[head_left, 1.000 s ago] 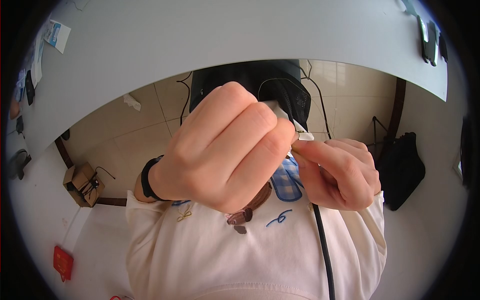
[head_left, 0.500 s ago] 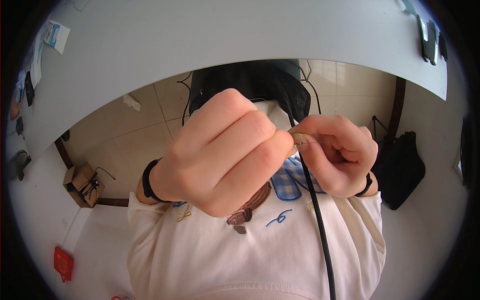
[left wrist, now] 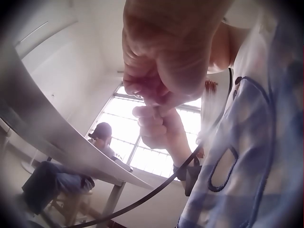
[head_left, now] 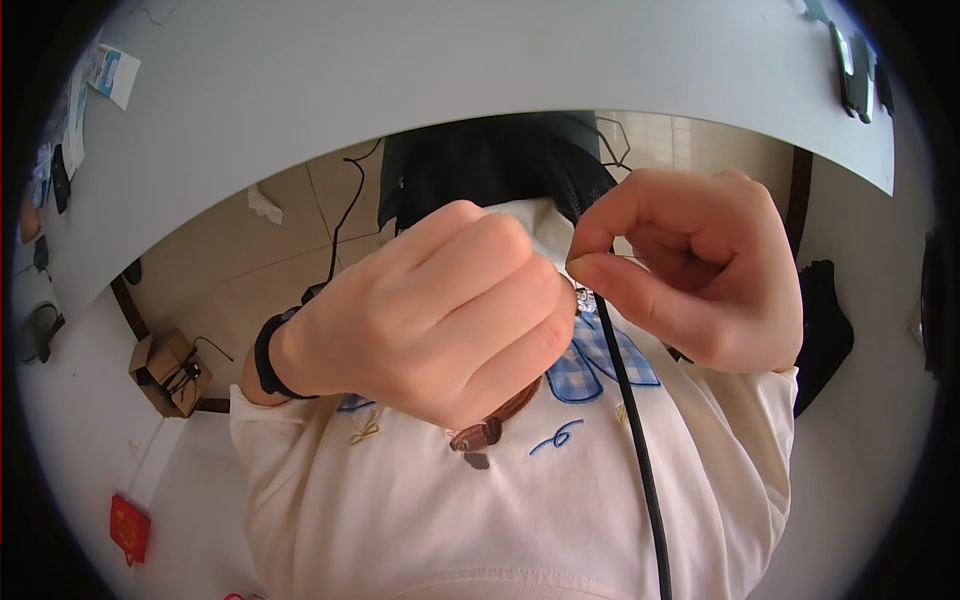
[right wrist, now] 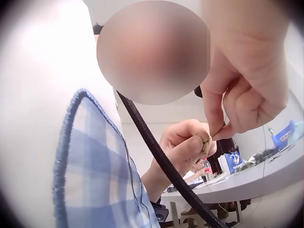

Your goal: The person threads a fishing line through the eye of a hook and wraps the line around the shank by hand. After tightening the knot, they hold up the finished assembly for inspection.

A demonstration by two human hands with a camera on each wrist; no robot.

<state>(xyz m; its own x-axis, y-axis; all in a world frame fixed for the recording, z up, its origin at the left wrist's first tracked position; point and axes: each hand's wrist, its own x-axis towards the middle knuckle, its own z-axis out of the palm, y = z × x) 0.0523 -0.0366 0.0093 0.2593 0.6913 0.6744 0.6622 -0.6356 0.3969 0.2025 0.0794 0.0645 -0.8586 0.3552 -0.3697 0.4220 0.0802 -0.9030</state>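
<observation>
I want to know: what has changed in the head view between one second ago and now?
The right hand has moved up the picture; the left hand has shifted slightly left and down. No taking or letting go is clear; now the right pinches a thin thread, the left a small piece. The cardboard box and red packet stayed put.

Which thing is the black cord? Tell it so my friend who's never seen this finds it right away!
In the head view, find the big pale shirt at the bottom. Near the right hand, look for the blue checked patch. The black cord crosses it and runs down to the picture's bottom edge, long and nearly straight, unlike the curly blue squiggle stitched to its left.
</observation>
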